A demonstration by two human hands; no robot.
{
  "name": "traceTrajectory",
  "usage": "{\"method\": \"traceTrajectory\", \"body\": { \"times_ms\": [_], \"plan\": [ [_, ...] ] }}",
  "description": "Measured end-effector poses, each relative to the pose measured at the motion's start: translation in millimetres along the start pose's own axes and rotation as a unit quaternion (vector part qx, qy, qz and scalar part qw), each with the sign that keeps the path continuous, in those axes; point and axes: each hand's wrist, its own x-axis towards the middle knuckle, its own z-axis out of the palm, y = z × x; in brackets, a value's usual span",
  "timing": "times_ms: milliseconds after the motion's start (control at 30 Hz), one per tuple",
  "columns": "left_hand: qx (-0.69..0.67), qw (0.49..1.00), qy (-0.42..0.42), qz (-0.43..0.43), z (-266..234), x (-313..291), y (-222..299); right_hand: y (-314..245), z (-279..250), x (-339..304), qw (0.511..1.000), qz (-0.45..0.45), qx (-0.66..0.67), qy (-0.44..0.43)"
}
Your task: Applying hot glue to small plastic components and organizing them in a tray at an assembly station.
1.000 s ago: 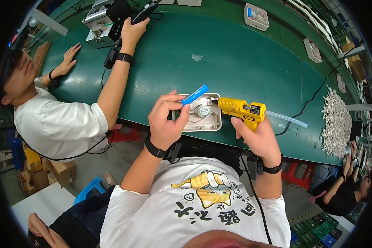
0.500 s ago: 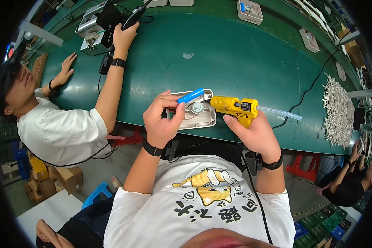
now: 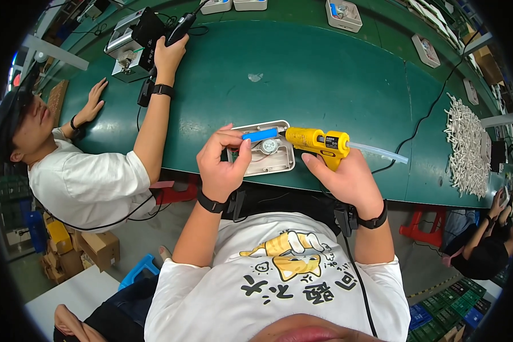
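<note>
My left hand [image 3: 221, 162] pinches a blue cylindrical battery [image 3: 260, 135] between thumb and fingers, over the upper part of a white plastic housing [image 3: 279, 169]. Inside that shell sits a round silver part [image 3: 269, 146] with thin wires. Gripped in my right hand [image 3: 354, 181] is a yellow hot glue gun [image 3: 308, 138], its dark nozzle pointing left, right by the battery's end. Whether the tip touches the battery or the shell, I cannot tell. A translucent glue stick [image 3: 382, 152] juts from the gun's back.
At the left, a co-worker's hand [image 3: 170, 57] holds a black tool near a silver-and-black box [image 3: 132, 43]. A heap of small white parts [image 3: 467, 151] lies at the right. A black cable [image 3: 424, 117] crosses the green table [image 3: 325, 74]. More white housings [image 3: 344, 24] stand along the far side.
The battery has come down from a tilt to nearly level, lower against the housing. The glue gun has shifted slightly left and is angled more, its nozzle now close to the battery's end.
</note>
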Motion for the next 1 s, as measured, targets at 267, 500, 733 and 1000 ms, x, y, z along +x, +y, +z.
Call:
{"method": "traceTrajectory", "body": {
  "times_ms": [267, 500, 733, 1000],
  "plan": [
    [0.005, 1.0, 0.003, -0.027, -1, 2, 4, -2, -2, -3, 0.996, 0.05, -0.068, -0.011],
    [0.216, 0.974, -0.027, 0.057, -11, 15, 22, 26, -4, -4, 0.983, -0.034, 0.176, -0.029],
    [-0.052, 0.972, -0.115, -0.2, -10, 32, 6, 16, -2, 8, 0.98, 0.017, 0.189, -0.054],
    [0.068, 0.952, -0.226, -0.194, -12, 45, 3, -8, -10, 12, 0.989, 0.06, 0.121, -0.057]
  ]
}}
